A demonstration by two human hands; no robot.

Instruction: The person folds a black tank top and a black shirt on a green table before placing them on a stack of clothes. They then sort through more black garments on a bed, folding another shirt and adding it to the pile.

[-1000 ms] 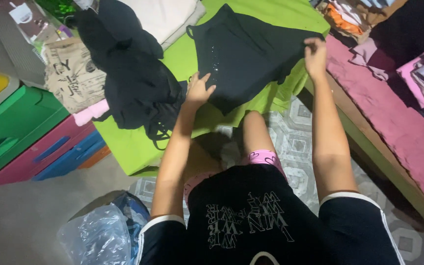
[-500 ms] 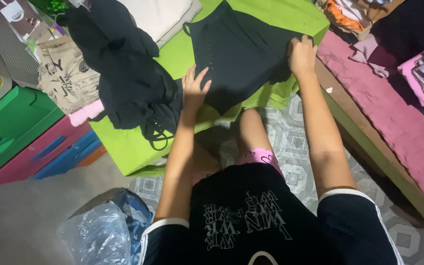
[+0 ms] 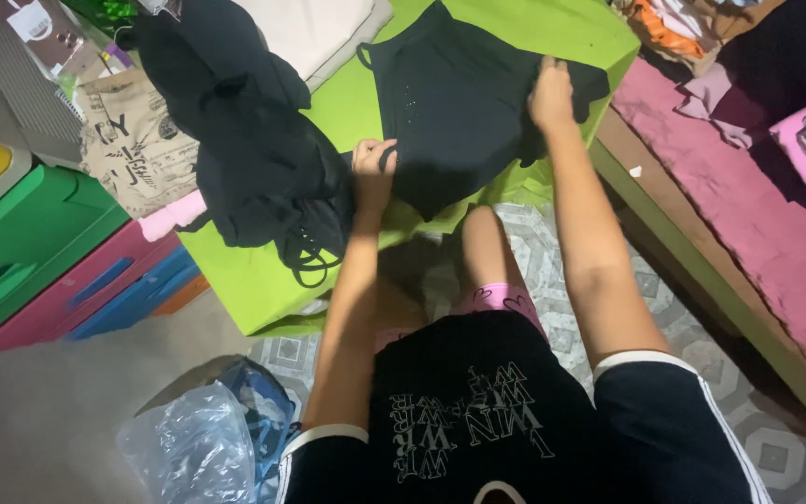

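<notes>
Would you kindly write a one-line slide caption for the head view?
Left hand grips and right hand presses a black garment on a green sheet.

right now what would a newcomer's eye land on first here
The bright lime-green cloth at centre, with a flat dark fabric garment spread on it. The left hand grips the garment's near-left edge, and the right hand presses on its right side. To the left, a rumpled heap of black clothing lies on the cloth.

Black tee point(image 3: 478, 420) (white-trimmed sleeves, pale lettering), pink shorts point(image 3: 496, 301).
</notes>
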